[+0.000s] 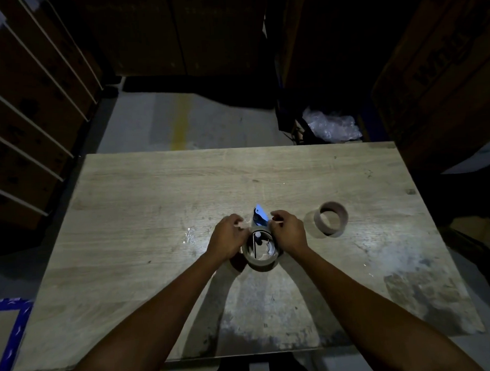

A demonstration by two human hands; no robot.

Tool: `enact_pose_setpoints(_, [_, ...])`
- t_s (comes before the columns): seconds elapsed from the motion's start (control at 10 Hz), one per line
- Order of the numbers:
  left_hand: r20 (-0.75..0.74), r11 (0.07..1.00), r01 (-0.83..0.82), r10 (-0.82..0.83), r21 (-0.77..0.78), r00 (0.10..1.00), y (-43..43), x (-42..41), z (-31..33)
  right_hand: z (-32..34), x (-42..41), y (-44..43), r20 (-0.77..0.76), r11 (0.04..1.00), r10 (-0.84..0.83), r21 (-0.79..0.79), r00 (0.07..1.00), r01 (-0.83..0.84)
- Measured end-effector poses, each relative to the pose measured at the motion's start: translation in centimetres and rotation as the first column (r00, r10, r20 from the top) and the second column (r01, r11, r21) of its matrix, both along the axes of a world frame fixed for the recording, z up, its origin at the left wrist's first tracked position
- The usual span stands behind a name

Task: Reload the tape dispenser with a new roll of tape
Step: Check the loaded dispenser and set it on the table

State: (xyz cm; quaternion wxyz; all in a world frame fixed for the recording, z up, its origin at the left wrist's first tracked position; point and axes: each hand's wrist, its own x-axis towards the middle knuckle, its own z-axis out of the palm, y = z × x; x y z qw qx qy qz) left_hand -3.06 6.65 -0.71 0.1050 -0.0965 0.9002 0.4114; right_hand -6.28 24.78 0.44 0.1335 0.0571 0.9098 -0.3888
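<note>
Cardboard core [330, 218] lies right of both hands.

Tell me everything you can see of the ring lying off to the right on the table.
The ring looks like a bare brown cardboard tape core, with no tape visible on it. It is a short hollow cylinder lying on one open end, hole facing up, so the table shows through it. It sits right of the right hand, apart from it and from the dispenser. Nothing touches it but the tabletop. Dim light hides finer detail.
</note>
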Motion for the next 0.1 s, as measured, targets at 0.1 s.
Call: enact_pose_setpoints(0.1, [-0.246,0.941,0.097,-0.183,-0.324,0.952,-0.34,-0.15,1.13,1.70,0.23,-0.50,-0.221,0.978,0.130,0.188,0.967,-0.088])
